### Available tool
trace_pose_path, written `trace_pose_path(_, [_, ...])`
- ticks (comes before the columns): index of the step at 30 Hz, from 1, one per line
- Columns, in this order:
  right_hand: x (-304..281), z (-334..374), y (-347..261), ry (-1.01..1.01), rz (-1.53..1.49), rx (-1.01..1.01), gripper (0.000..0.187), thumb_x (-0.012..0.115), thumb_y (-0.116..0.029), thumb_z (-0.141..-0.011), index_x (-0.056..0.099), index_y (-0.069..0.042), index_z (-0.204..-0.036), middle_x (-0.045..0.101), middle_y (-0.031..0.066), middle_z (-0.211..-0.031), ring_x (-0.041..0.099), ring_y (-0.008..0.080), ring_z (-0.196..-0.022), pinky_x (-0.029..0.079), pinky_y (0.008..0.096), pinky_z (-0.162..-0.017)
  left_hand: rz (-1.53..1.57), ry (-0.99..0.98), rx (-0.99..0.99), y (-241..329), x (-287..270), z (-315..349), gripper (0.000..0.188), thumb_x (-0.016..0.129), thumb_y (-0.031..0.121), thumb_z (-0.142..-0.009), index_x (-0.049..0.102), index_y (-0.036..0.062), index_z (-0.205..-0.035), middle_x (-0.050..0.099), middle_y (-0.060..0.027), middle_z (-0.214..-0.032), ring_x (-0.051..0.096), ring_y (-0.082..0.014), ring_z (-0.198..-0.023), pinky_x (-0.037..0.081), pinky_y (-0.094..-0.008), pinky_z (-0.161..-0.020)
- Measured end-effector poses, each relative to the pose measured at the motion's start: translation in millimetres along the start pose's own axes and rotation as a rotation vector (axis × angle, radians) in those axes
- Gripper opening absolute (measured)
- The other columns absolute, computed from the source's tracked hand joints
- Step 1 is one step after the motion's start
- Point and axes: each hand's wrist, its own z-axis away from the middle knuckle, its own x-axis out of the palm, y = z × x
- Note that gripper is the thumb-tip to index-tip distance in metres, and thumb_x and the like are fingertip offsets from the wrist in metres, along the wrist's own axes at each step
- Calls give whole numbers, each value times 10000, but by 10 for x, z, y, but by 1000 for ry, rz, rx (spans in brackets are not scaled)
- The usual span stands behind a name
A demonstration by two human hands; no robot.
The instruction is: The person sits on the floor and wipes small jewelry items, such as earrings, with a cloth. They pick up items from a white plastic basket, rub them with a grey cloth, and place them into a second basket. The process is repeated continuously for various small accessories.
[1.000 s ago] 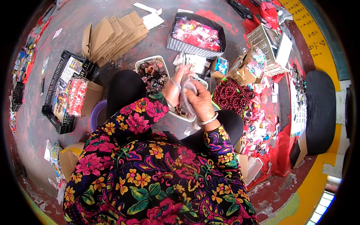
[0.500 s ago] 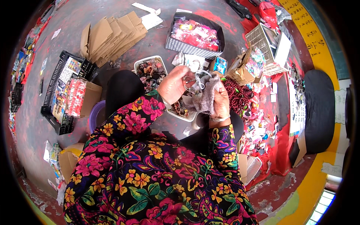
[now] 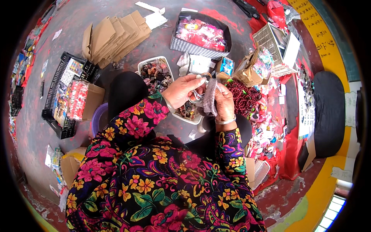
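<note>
My left hand (image 3: 180,92) is closed, thumb and forefinger pinched, with loops of grey-white elastic cord (image 3: 198,95) at its fingers. My right hand (image 3: 225,103) grips a fuzzy grey-mauve piece of fabric (image 3: 210,97), folded into a narrow strip. Both hands nearly meet above a white plastic basket (image 3: 170,66) of dark, mixed hair ties (image 3: 155,75). A tan loop (image 3: 207,75) shows just beyond the fingertips; what it belongs to is unclear. My fingers partly hide where cord and fabric meet.
Dark red beaded strands (image 3: 244,98) lie right of my hands. A patterned box (image 3: 189,47) of pink packets stands ahead, and flattened cardboard (image 3: 116,36) lies far left. A black crate (image 3: 58,96) and purple basin (image 3: 99,120) are at left. Cardboard and white crates (image 3: 266,40) stand right.
My left hand has moved right, closer to my right hand. The fabric has turned from a wide, hanging piece to a narrow upright strip, and the cord loops have drawn in between my fingers.
</note>
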Motion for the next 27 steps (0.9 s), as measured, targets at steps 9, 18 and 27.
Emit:
trace_pose_path(9, [-133,-34,132,105,-60,25,238,497,-210,-875,561,-12,-990,606,31,-785,559,98,-645,463,219,-573,34,93,13,55,-30,8,92,533,136,-847,559,68,-904,574,-24,-749,526,-51,-623,288,-147,-403])
trace_pose_path(18, [16,-15,46,34,134,6,215,556,-108,-830,540,-8,-1020,592,19,-839,547,84,-740,453,212,-668,-44,171,22,17,-14,1,89,540,128,-842,583,76,-899,576,26,-784,491,-12,-622,284,-140,-406])
trace_pose_path(27, [72,-10,145,152,211,-101,172,493,-109,-859,571,-2,-969,585,5,-810,516,59,-709,426,185,-623,-156,160,31,-46,44,5,89,557,125,-829,588,59,-879,539,45,-731,421,10,-546,284,-136,-410])
